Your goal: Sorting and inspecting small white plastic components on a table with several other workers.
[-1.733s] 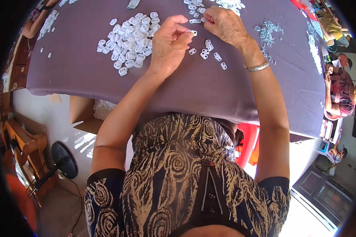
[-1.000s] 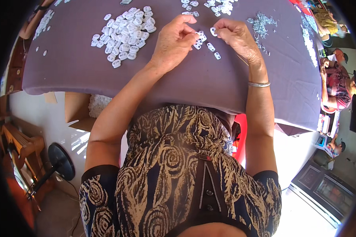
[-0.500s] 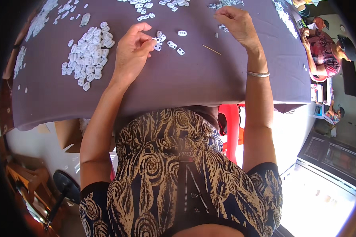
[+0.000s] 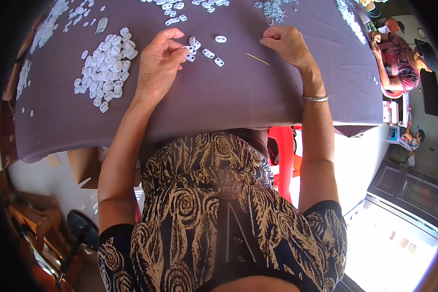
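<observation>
— While the left hand (image 4: 155, 63) pinches a small white piece (image 4: 189, 50) right of the white pile (image 4: 104, 65), could it slip?
— Likely; the right hand (image 4: 289, 44), fisted farther right, may scatter loose pieces (image 4: 214, 54) across the tabletop (image 4: 238, 97).

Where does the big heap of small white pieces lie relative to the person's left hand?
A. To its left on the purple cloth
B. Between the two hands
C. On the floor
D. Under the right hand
A: the heap of white pieces lies on the purple cloth, left of the left hand.
</observation>
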A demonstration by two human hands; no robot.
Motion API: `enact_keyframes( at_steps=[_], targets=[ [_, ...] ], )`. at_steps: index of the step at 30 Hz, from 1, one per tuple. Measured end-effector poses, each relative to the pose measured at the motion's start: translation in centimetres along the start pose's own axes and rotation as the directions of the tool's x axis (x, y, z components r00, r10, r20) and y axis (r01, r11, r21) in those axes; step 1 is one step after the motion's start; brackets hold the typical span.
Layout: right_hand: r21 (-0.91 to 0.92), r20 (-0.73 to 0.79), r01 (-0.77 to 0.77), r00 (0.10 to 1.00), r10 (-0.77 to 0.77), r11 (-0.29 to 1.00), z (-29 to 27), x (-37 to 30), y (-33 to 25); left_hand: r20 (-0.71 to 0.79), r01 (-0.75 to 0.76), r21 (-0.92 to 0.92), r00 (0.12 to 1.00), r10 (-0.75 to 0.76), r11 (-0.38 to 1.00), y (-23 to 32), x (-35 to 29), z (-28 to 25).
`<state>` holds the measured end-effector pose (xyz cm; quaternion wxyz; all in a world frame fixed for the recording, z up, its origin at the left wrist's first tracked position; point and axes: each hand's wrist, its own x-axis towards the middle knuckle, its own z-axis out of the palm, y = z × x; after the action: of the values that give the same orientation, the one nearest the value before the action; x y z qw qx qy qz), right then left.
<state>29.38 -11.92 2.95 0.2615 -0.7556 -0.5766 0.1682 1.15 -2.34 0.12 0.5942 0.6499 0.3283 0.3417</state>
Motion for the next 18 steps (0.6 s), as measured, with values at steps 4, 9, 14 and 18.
enact_keyframes(
  at_steps=[4,9,14,18],
  targets=[
    [0.044,-0.007,0.065,0.998,-0.065,0.997,0.9,0.3,-0.1,0.001,-0.006,0.001,1.0,0.006,1.0,-0.2,0.1,0.1],
    [0.329,0.022,0.028,0.999,-0.037,0.944,0.8,0.8,-0.4,0.001,-0.011,-0.004,1.0,0.011,1.0,-0.2,0.1,0.0],
    [0.659,-0.087,0.054,0.996,0.004,0.75,1.4,0.9,-0.2,-0.007,-0.023,-0.014,1.0,0.023,1.0,-0.2,0.1,-0.1],
    [0.682,-0.097,0.034,0.994,0.045,0.73,1.8,0.4,-1.6,-0.009,-0.077,-0.049,0.997,0.076,0.996,0.3,-0.3,0.2]
  ],
)
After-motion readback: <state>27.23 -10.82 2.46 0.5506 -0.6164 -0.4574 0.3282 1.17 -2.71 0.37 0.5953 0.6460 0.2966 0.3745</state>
